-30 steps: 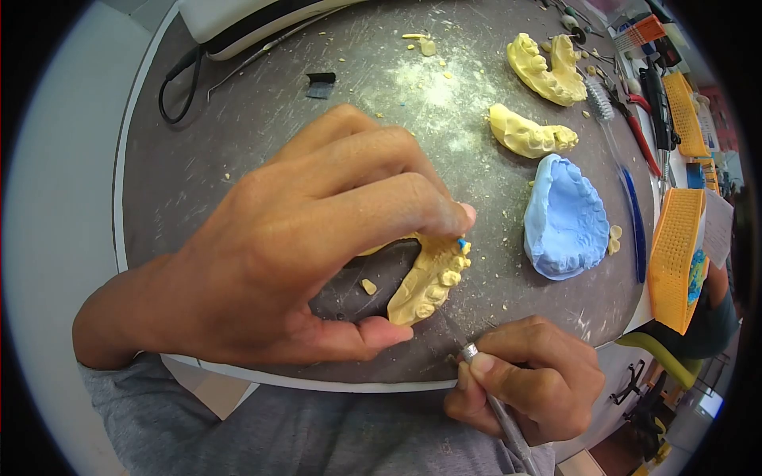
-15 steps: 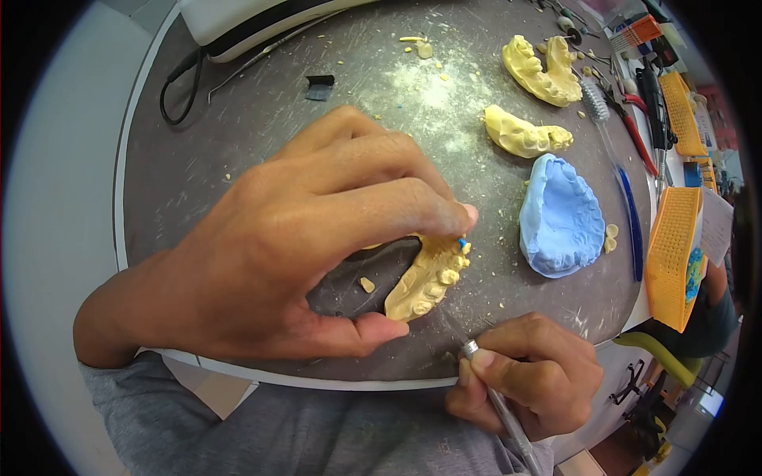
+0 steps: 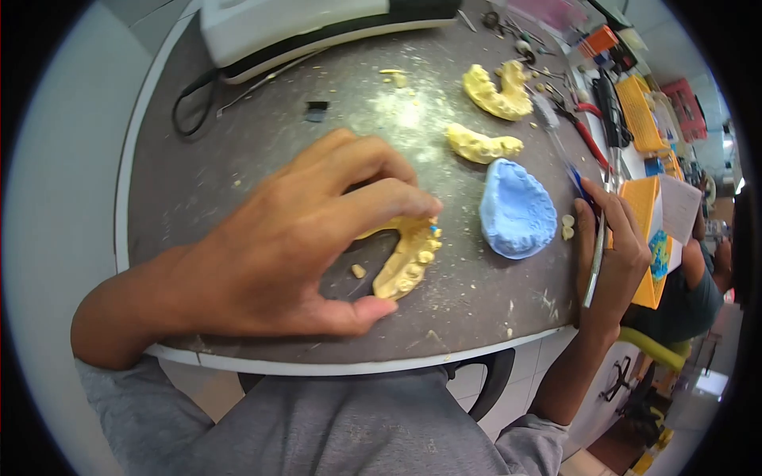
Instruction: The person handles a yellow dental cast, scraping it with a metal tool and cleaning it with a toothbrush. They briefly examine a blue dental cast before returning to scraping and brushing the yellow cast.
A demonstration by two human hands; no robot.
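My left hand (image 3: 294,238) grips a yellow dental model (image 3: 406,258) on the table, thumb at its lower end and fingers at its upper end, where a small blue spot shows. A small yellow chip (image 3: 358,271) lies inside the arch. At the right, my right hand (image 3: 615,246) holds a metal handpiece-like tool (image 3: 595,270) with its end pointing down. Its fingers are also at the blue handle of a brush (image 3: 578,181); how firmly they hold it is hard to see. A blue mould (image 3: 517,210) lies between the hands.
Two yellow models (image 3: 498,91) (image 3: 482,144) lie beyond the mould. Red-handled pliers (image 3: 591,141) and orange baskets (image 3: 639,115) stand at the right. A white device (image 3: 302,32) is at the back, its cable at the left. Another person's arm (image 3: 692,266) shows far right.
My right hand has moved from the table's front edge up and right to the brush handle, still with the metal tool. The view has shifted; my left hand keeps its grip on the model.
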